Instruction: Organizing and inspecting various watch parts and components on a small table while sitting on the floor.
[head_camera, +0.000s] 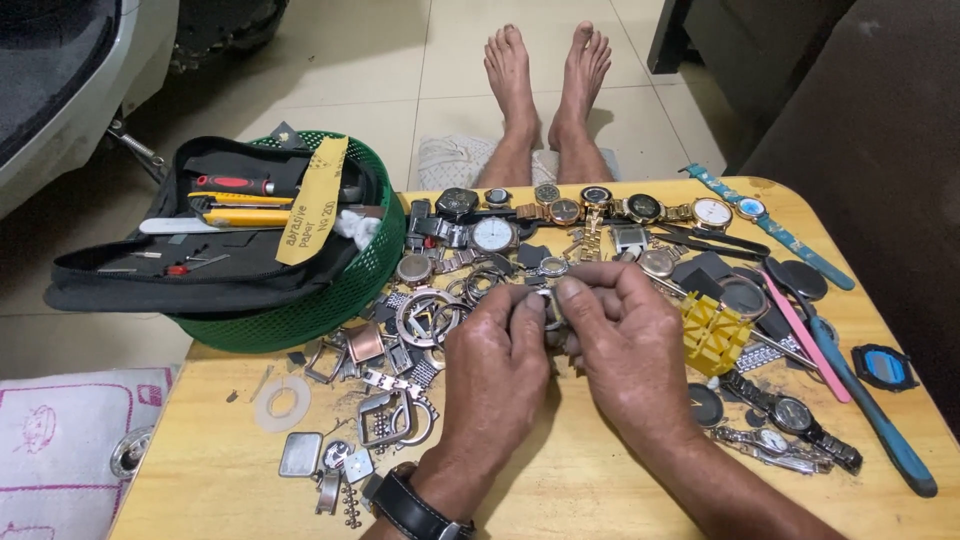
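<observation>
My left hand (495, 365) and my right hand (625, 345) meet over the middle of a low wooden table (590, 490). Together they pinch a small round metal watch part (548, 303) between thumbs and fingertips. A black wristwatch (410, 505) is strapped on my left wrist. Around the hands lie several loose watch cases, bezels and metal links (395, 345). A row of several wristwatches (600, 205) lines the far edge of the table.
A green basket (330, 300) holding a black tool pouch with a red-handled tool and yellow cutters sits at the left. A yellow plastic holder (713, 335), a pink tool, a blue-handled tool (870, 410) and two watches lie right. My bare feet (545, 75) rest beyond the table.
</observation>
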